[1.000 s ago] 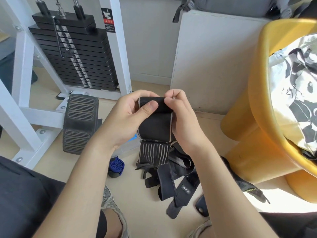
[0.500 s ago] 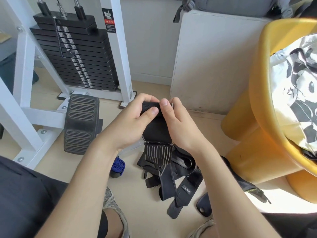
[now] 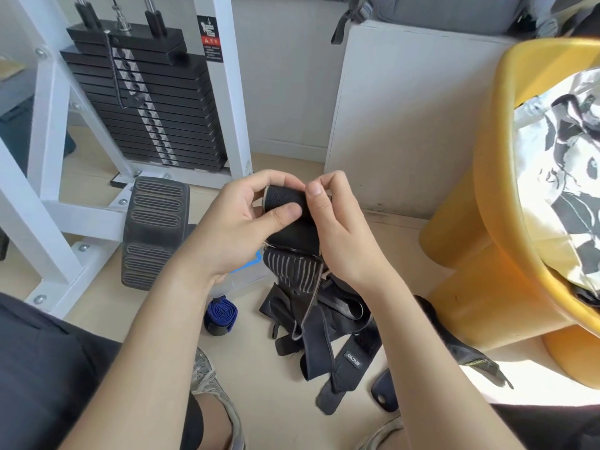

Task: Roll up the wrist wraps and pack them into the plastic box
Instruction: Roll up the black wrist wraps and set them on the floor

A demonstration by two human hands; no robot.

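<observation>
I hold a black wrist wrap (image 3: 292, 235) with a grey-striped lower part in front of me, above the floor. Its top end is curled into a small roll. My left hand (image 3: 240, 228) pinches the roll from the left, thumb pressed on its front. My right hand (image 3: 334, 228) grips it from the right with fingertips on the top edge. The tail hangs down onto a pile of black wraps and straps (image 3: 328, 336) on the floor. A rolled blue wrap (image 3: 220, 315) stands left of the pile. The clear plastic box (image 3: 246, 277) with a blue clip shows partly behind my left wrist.
A white weight machine with a black plate stack (image 3: 146, 102) and a ribbed foot pad (image 3: 152, 232) stands at the left. A white cabinet (image 3: 406, 118) is behind. A yellow plastic chair (image 3: 493, 196) with patterned cloth fills the right. My shoes (image 3: 211, 388) are near the bottom.
The flat top end of the wrap has been turned over into a roll, and both hands have shifted slightly lower and closer together around it.
</observation>
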